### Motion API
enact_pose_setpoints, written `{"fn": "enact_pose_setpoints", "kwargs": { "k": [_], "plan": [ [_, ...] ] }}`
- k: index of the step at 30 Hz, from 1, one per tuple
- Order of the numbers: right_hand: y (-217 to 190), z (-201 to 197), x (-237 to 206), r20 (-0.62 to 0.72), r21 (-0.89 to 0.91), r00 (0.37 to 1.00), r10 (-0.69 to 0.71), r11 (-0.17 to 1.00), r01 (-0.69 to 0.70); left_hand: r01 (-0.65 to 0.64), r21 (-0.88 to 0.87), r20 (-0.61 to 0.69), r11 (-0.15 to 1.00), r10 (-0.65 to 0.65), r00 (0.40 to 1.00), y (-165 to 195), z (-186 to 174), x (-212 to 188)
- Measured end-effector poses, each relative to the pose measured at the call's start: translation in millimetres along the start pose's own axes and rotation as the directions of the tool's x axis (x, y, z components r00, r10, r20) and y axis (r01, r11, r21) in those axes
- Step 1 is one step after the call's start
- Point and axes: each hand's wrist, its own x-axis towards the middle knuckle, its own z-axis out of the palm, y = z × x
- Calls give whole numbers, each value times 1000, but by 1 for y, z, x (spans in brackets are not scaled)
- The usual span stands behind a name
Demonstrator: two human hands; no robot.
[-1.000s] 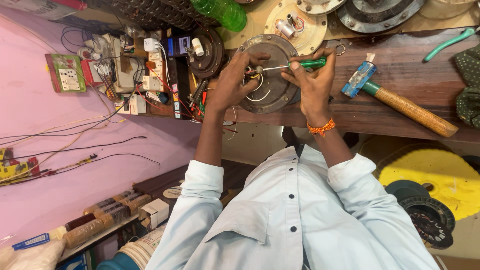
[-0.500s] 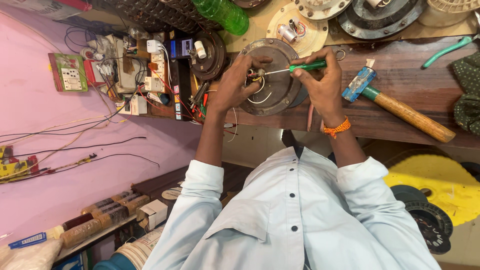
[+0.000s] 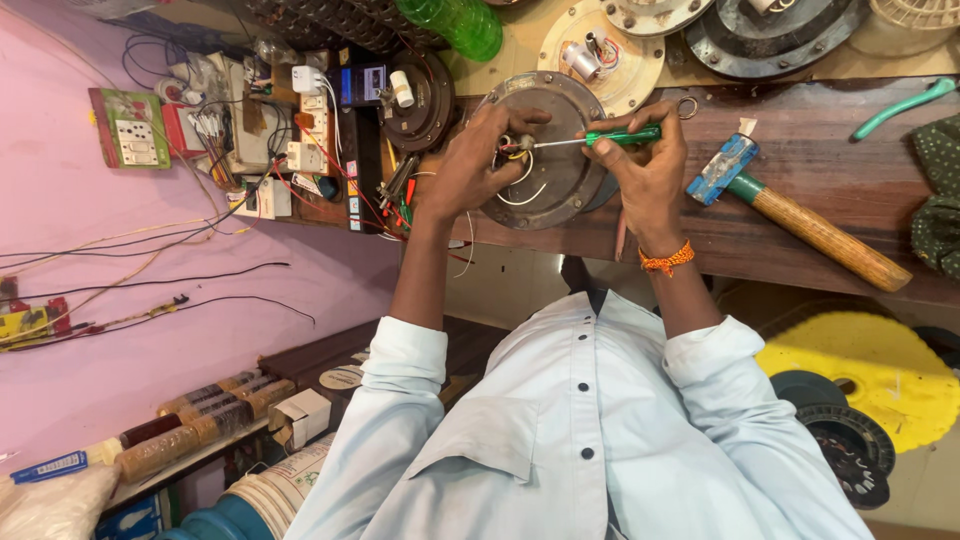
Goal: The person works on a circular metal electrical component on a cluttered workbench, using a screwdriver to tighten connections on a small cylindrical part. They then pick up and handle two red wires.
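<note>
Far left, pink wall w/ a green switch board (image 3: 130,128) and loose wires (image 3: 150,250) trailing down across it; below, a shelf w/ brown spools (image 3: 200,415) and a small white box (image 3: 300,415). Next over, back of the wooden bench (image 3: 800,150) is crowded: white plugs and sockets (image 3: 305,120), red and black leads, a dark round part (image 3: 420,95) w/ a white cylinder on it, all pressed close to the work on its left side. Green plastic bottle (image 3: 460,22) lies just above. Middle of the bench edge: round metal plate (image 3: 560,150), brownish, flat on the wood, white wires curling over its face. Left hand (image 3: 480,165) sits on the plate's left part, fingers curled and pinching the wire ends near the centre; the thumb covers part of the joint, so can't see exactly what's gripped there. Right hand (image 3: 645,170) is closed tight round a green-handled screwdriver (image 3: 600,138), shaft pointing left, tip meeting the wires by the left fingers. Orange thread band (image 3: 667,260) on that wrist. A cream disc (image 3: 600,45) w/ small parts sits right behind the plate. Just right of the hand, apart from it, a hammer (image 3: 800,215) w/ a blue-taped head and wood handle lies slanted. Further right: grey ring parts (image 3: 770,35), a teal tool (image 3: 905,105), dark green cloth (image 3: 940,200). Under the bench, yellow disc (image 3: 870,375) and black discs (image 3: 850,450). Light shirt (image 3: 580,440) fills the foreground.
</note>
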Motion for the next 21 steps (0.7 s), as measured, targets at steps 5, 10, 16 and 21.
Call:
{"fn": "enact_pose_setpoints", "kwargs": {
  "k": [5, 10, 16, 21],
  "plan": [
    [1, -1, -1, 24, -8, 999, -24, 1000, 24, -130, 39, -13, 991, 131, 991, -3, 0, 1],
    [2, -3, 1, 51, 1, 998, -24, 1000, 24, -96, -8, 1, 995, 96, 995, -2, 0, 2],
    [3, -6, -1, 157, -201, 968, -198, 953, 228, -85, -14, 9, 996, 85, 996, 0, -1, 2],
    [4, 8, 7, -130, -248, 986, -100, 967, 65, -48, 13, 18, 999, 48, 999, 0, 0, 3]
  ]
}}
